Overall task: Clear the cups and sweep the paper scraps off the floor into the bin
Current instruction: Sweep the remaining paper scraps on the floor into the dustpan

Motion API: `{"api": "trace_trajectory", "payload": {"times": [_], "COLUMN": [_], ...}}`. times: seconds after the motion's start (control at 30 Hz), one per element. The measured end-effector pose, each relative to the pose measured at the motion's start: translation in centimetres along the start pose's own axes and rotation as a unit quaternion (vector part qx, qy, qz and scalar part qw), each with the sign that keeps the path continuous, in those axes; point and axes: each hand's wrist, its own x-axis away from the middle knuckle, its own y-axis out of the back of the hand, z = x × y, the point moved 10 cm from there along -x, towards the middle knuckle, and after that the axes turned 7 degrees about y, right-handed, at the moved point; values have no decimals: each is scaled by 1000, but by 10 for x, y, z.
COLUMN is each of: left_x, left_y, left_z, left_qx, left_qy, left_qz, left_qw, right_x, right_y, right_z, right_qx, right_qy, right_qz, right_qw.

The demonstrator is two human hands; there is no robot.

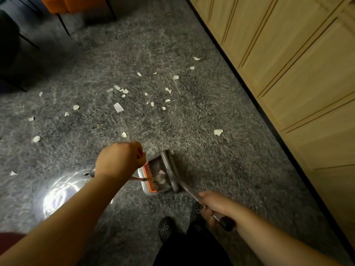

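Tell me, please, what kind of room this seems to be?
Probably a carpeted indoor room, perhaps a lounge or office. The floor is grey carpet, wood-panelled cabinets line the right side, and an orange chair stands at the far end.

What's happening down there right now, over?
Left hand grips dustpan handle; right hand grips broom handle. Few scraps in pan. Many paper scraps still on carpet. Nothing blocking.
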Motion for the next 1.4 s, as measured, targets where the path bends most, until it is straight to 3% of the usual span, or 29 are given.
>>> {"api": "trace_trajectory", "payload": {"times": [0.23, 0.43, 0.8, 1.07, 1.23, 1.4], "left_x": [14, 29, 46, 26, 12, 6], "left_y": [2, 16, 27, 22, 15, 12], "left_z": [32, 84, 189, 229, 228, 234], "left_qx": [43, 74, 81, 60, 49, 37], "left_qy": [12, 85, 193, 264, 265, 268], "left_qz": [14, -4, -5, 3, 9, 29], "left_qw": [999, 994, 978, 963, 963, 962], "right_x": [34, 35, -13, -57, -82, -97], "right_y": [-13, 6, 13, 6, -11, -50], "right_z": [12, 27, 78, 116, 133, 151], "right_qx": [-61, -52, -44, 44, 170, 262], "right_qy": [2, 29, 42, -7, -26, 21], "right_qz": [-21, -92, -114, -75, -54, -7], "right_qw": [998, 994, 992, 996, 984, 965]}}
